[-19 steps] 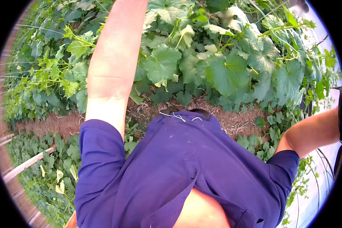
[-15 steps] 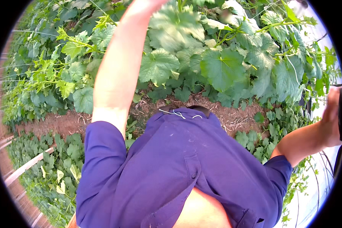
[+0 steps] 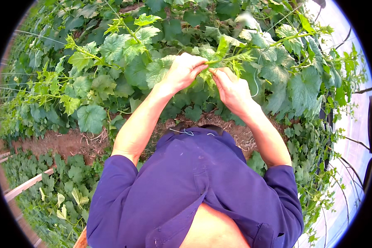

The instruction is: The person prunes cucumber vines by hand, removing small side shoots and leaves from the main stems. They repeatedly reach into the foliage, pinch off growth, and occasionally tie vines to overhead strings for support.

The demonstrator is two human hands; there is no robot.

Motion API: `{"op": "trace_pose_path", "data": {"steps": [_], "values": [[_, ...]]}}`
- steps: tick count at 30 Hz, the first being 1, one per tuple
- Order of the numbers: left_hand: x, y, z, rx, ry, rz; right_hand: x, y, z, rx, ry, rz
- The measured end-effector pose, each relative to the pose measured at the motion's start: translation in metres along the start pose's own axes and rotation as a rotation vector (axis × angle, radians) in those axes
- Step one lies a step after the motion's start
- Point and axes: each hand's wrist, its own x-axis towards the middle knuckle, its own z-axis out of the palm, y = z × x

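In front of my chest both hands meet at a bright green vine shoot (image 3: 236, 57) with jagged young leaves. My left hand (image 3: 182, 72) is closed, thumb and fingers pinching the shoot's stem. Just to its right, my right hand (image 3: 235, 91) is closed too, its fingertips pinched together below the same stem; what they grip is too small to make out. A thin pale string (image 3: 257, 81) curves down beside the right hand. Broad green leaves (image 3: 159, 71) hang behind and around both hands.
Dense vines fill the far side, with thin support wires (image 3: 39, 37) at the left. Bare soil with dry straw (image 3: 239, 134) runs between the plant rows. A pale sheet wall (image 3: 349, 124) with dark lines stands at the right. A wooden rail (image 3: 29, 184) lies at lower left.
My left hand has come down from the top edge to the shoot. My right hand has swung in from the far right, meeting the left at the stem.
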Motion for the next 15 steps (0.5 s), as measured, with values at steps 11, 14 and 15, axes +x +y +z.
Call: {"op": "trace_pose_path", "data": {"steps": [11, 14, 15], "values": [[-0.017, 0.022, -0.033, 0.22, -0.202, -0.012, 0.029, 0.028, 0.06, -0.1, -0.235, 0.022], [-0.019, 0.021, -0.042, 0.173, -0.203, -0.061, 0.036, 0.027, 0.068, -0.062, -0.211, -0.006], [-0.02, 0.022, -0.042, 0.169, -0.181, -0.08, 0.038, 0.024, 0.068, -0.025, -0.189, -0.025]]}}
